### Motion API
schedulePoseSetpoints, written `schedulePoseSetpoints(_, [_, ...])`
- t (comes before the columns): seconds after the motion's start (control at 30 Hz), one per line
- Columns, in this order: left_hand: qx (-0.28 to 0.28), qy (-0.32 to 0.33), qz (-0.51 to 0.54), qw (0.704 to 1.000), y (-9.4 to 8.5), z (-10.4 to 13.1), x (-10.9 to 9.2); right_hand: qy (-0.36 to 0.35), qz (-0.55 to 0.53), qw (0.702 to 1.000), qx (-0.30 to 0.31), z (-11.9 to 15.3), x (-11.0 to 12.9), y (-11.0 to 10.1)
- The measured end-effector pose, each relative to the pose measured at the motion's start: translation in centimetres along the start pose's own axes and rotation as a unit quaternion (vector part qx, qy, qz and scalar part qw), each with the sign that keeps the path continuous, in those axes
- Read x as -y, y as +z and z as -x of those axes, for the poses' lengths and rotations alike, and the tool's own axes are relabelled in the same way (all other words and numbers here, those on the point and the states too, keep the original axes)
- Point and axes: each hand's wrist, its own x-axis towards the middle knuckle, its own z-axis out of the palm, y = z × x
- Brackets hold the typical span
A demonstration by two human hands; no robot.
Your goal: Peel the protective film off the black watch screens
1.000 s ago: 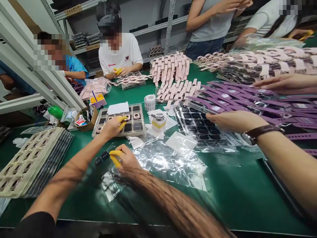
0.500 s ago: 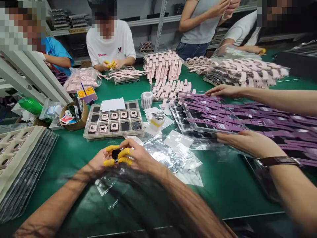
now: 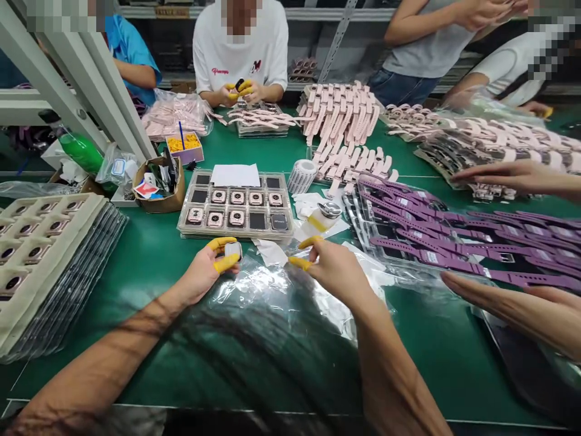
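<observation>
The left hand (image 3: 206,269), its fingertips capped in yellow rubber, pinches a small squarish watch case (image 3: 233,249) just above the green counter (image 3: 149,260). The right hand (image 3: 333,266) pinches crinkly clear film (image 3: 272,284) nearby, just before a shiny plastic tray (image 3: 236,212).

A tray of watch cases (image 3: 236,212) lies behind crumpled plastic film (image 3: 272,290), straps (image 3: 454,236) to its right.

Small pale watch case (image 3: 233,249), tilted, pinched above clear plastic bag (image 3: 254,290).
</observation>
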Motion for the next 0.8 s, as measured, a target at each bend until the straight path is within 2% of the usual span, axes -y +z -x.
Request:
schedulePoseSetpoints(0.07, [-0.001,0.015,-0.041,0.999,-0.2,-0.1,0.3,-0.018,0.020,1.000,0.001,-0.3,1.8,1.0])
schedulePoseSetpoints(0.2, [0.006,0.022,-0.102,0.995,-0.3,-0.2,0.7,-0.005,0.064,0.998,0.003,-0.7,4.5,3.2])
schedulePoseSetpoints(0.53, [0.048,0.009,-0.081,0.996,-0.4,-0.4,1.6,-0.050,0.086,0.995,-0.010,-0.1,4.1,6.1])
schedulePoseSetpoints(0.6, [0.054,-0.001,-0.081,0.995,-0.5,-0.4,1.6,-0.067,0.036,0.997,-0.027,0.2,4.2,5.9])
schedulePoseSetpoints(0.67, [0.057,-0.005,-0.081,0.995,-0.5,-0.3,1.5,-0.074,-0.059,0.993,-0.065,0.5,4.4,5.3])
schedulePoseSetpoints(0.73, [0.055,0.003,-0.083,0.995,-0.4,-0.2,1.4,-0.047,-0.183,0.978,-0.085,0.8,4.6,4.8])
schedulePoseSetpoints(0.8, [0.051,0.012,-0.085,0.995,-0.4,-0.2,1.3,-0.007,-0.276,0.959,-0.071,1.0,4.9,4.7])
